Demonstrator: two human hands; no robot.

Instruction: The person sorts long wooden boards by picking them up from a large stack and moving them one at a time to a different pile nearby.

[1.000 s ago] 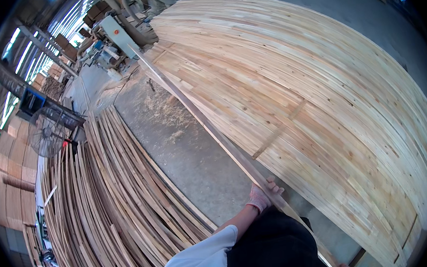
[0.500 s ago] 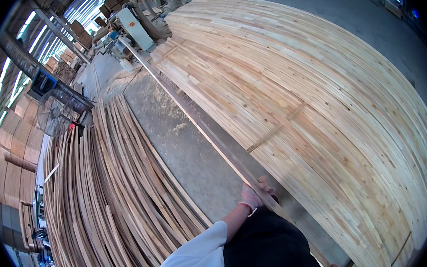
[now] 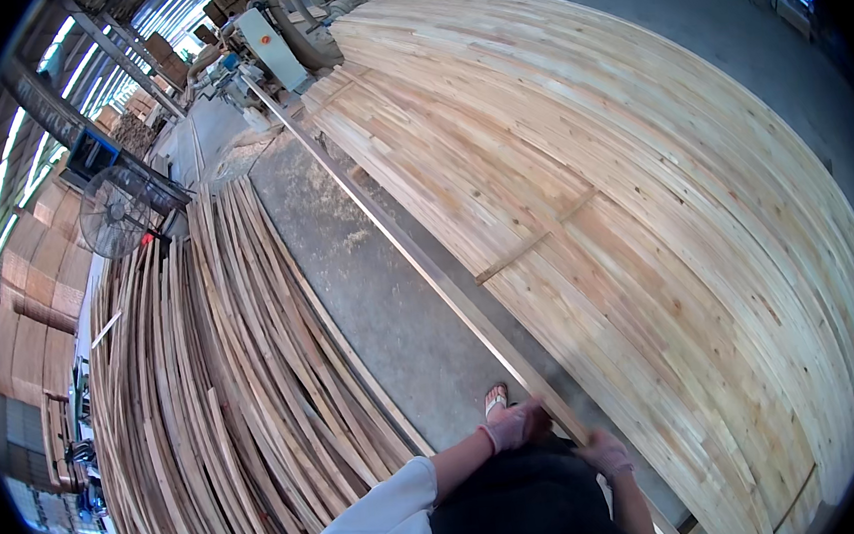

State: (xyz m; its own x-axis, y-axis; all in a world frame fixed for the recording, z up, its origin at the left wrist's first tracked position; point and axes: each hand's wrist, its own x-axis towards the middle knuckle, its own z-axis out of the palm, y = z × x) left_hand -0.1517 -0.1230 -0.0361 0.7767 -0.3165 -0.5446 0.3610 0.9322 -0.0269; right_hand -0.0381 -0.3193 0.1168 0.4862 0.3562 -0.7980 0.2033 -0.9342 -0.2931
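A long, narrow wooden strip (image 3: 427,269) runs from near my body to the machine (image 3: 269,46) at the far end. My right hand (image 3: 607,454), in a pinkish work glove, is closed round the strip near its close end. On the strip's left side is my left hand (image 3: 516,427), gloved alike, close against it. Motion smears its fingers, so whether they grip the wood is unclear. How far the strip continues past my right hand is partly hidden by my forearm.
A broad stack of pale wooden boards (image 3: 645,230) fills the right side. Many loose, darker strips (image 3: 254,361) lie at left, beside a standing fan (image 3: 117,213). Sawdust lies on the grey floor (image 3: 371,322) between; my sandalled foot (image 3: 495,397) shows there.
My right hand has come forward from the lower edge along the strip. My left hand has shifted slightly down and now blurs beside the wood. A foot has come into view.
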